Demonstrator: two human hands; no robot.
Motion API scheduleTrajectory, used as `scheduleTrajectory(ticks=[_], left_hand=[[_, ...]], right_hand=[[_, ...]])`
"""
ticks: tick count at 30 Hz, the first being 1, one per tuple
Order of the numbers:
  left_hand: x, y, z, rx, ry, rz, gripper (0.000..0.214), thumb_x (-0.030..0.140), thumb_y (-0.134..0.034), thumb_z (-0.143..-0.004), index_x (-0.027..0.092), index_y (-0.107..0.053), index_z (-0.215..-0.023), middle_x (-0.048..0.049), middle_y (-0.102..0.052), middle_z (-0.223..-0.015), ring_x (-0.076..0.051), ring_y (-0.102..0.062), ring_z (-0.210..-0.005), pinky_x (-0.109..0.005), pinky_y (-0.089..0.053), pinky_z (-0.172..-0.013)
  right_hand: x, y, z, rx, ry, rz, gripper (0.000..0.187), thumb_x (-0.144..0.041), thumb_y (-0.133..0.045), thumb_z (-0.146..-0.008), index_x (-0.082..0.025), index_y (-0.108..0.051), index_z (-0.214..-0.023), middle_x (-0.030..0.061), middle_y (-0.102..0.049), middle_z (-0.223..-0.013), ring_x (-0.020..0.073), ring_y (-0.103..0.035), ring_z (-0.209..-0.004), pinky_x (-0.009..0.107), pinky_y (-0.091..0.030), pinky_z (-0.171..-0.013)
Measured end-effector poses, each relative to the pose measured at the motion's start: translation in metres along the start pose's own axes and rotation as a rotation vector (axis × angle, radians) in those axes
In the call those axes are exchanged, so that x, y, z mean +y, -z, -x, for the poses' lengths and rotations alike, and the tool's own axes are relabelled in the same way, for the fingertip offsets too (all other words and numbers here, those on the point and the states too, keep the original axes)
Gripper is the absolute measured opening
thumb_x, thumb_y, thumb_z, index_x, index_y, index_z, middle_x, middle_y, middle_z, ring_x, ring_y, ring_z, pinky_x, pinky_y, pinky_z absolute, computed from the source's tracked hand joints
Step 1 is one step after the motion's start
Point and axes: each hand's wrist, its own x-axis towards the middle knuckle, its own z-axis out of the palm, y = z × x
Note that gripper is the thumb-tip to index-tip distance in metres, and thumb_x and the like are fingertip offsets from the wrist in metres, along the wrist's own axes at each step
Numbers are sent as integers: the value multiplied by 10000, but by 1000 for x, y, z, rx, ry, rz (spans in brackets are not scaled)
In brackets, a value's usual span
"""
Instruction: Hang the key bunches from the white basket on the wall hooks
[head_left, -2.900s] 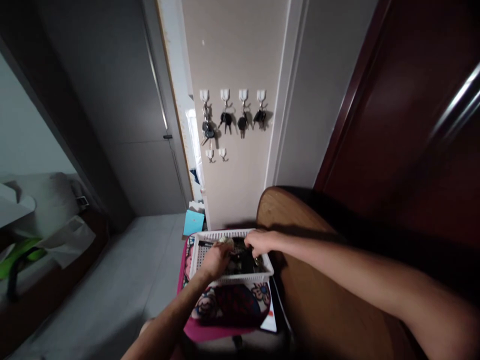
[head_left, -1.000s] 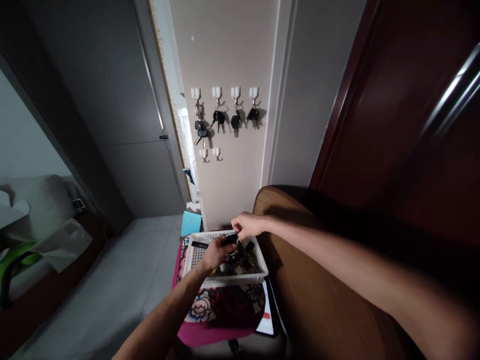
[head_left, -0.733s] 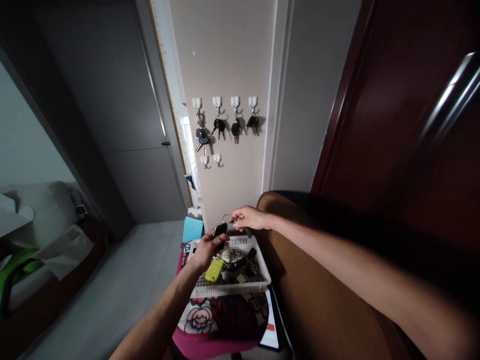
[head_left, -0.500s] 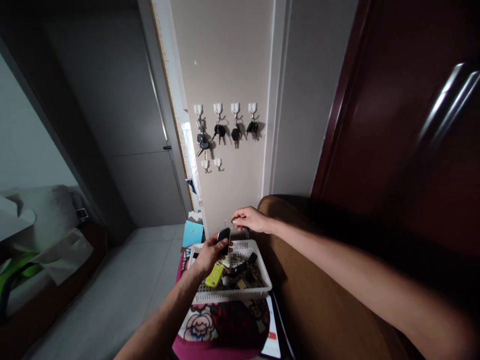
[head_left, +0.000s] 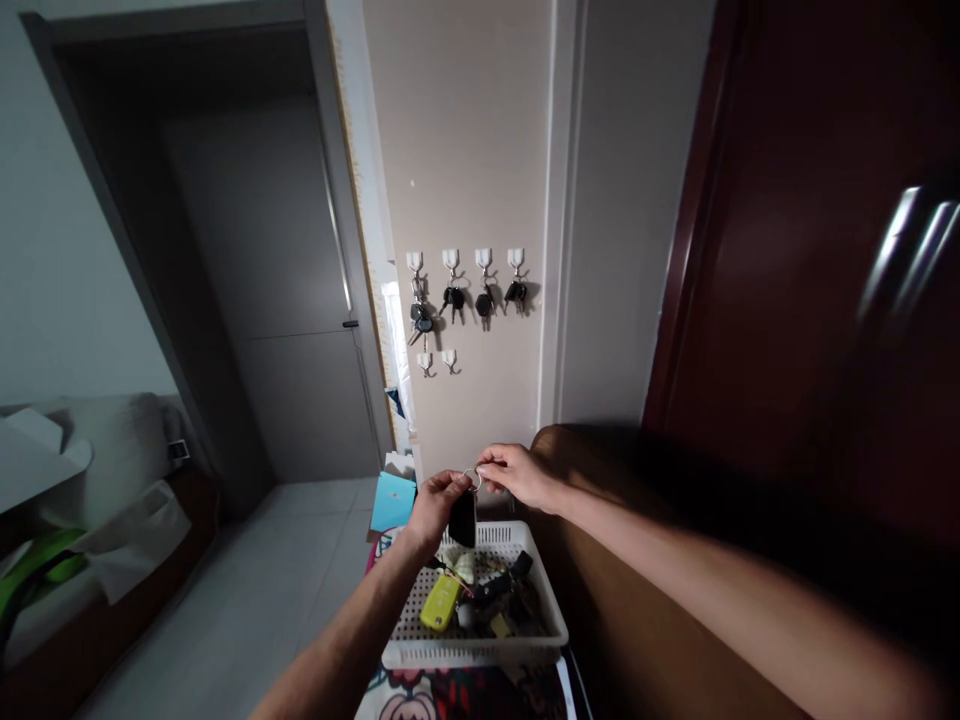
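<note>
My left hand (head_left: pixel 439 505) is closed above the basket, thumb and fingers pinching the top of a flat black fob (head_left: pixel 463 520) that hangs down. A thin metal key ring (head_left: pixel 472 477) sits between both hands. My right hand (head_left: pixel 517 475) pinches this ring from the right; whatever else lies behind its fingers is hidden. Below them is a white plastic basket (head_left: pixel 474 655). Inside lie a yellow car-key case (head_left: pixel 441 602), a pale bumpy object (head_left: pixel 461 565), and a jumble of dark key fobs and small items (head_left: pixel 502 590).
Four-in-a-row style wall hooks (head_left: pixel 484 257) carry several bunches of black-headed keys (head_left: pixel 485 300). Lower down are two bare hooks (head_left: pixel 449 358). A blue box (head_left: pixel 394 500) stands left of the basket, a brown rounded surface (head_left: pixel 600 560) to its right. Patterned cloth (head_left: pixel 450 698) lies beneath.
My hands have come together at the ring. The black fob, earlier lying tilted in my left hand, now hangs downward. The view has tipped up slightly.
</note>
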Motion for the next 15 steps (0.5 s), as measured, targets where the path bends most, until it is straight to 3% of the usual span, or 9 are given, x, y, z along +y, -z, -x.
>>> scheduleTrajectory(ticks=[5,9,12,15], left_hand=[[29,9,-19,-6,-113,-131,161,283,-543,-530,125,-514,-541,7,-526,-542,-77,-457,-514,-191,-362,-509],[67,22,-44,-1,-263,-563,106,240,-510,-547,145,-546,-519,26,-502,-467,-71,-422,-467,-178,-334,-470],[91,32,-66,63,-367,-817,95,229,-506,-540,155,-557,-510,39,-486,-445,-67,-403,-456,-175,-314,-463],[107,37,-83,180,-419,-870,111,234,-493,-551,150,-565,-544,33,-498,-479,-72,-421,-489,-175,-318,-489]], right_hand=[[-3,9,-1,25,-11,115,159,-246,-453,-623,-122,-481,-719,-2,-494,-594,71,-469,-507,187,-362,-465],[3,11,-3,28,-6,219,168,-241,-438,-635,-120,-490,-740,1,-496,-598,74,-476,-489,199,-365,-476],[9,13,-5,-5,57,297,163,-235,-432,-639,-129,-504,-740,5,-518,-622,76,-483,-487,205,-365,-494],[14,16,-6,-26,77,366,180,-249,-425,-646,-140,-513,-759,10,-537,-649,78,-490,-485,200,-355,-479]])
